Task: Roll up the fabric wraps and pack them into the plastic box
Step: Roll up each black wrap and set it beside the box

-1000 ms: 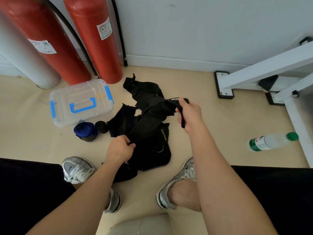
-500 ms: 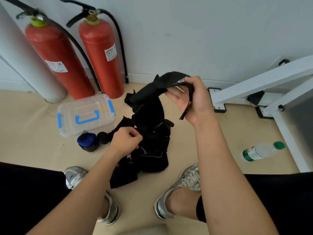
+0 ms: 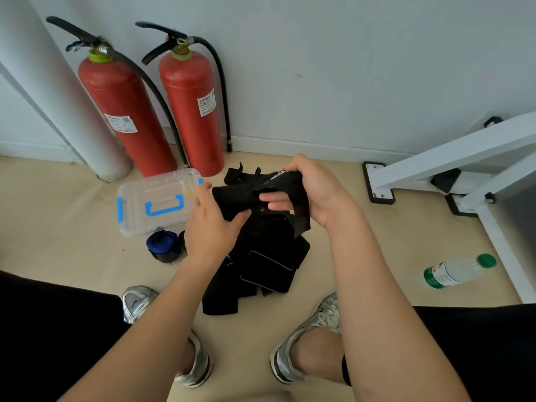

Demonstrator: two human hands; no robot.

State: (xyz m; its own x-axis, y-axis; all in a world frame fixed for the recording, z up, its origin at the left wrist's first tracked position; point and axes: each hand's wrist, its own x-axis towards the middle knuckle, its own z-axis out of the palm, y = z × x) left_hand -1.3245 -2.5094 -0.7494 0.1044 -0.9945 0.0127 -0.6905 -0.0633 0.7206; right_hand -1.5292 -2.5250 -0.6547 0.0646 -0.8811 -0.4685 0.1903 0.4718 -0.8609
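Note:
I hold a black fabric wrap [image 3: 242,195] between both hands above the floor. My right hand [image 3: 313,190] grips its right end, fingers curled round the cloth. My left hand [image 3: 210,224] holds the left part, thumb under it and fingers over it. Below lies a heap of black wraps [image 3: 266,265] on the floor between my feet. A rolled blue wrap [image 3: 162,246] and a small black roll [image 3: 182,240] lie in front of the clear plastic box [image 3: 136,216], whose lid with blue handle and clips is closed.
Two red fire extinguishers [image 3: 185,111] and a grey pipe [image 3: 58,91] stand against the wall at the left. A white metal frame [image 3: 452,161] stands at the right. A plastic bottle [image 3: 455,271] with a green cap lies on the floor at the right.
My left hand let go of the lower cloth and rose to take the wrap's left part. My right hand came down and turned, drawing the wrap level between both hands.

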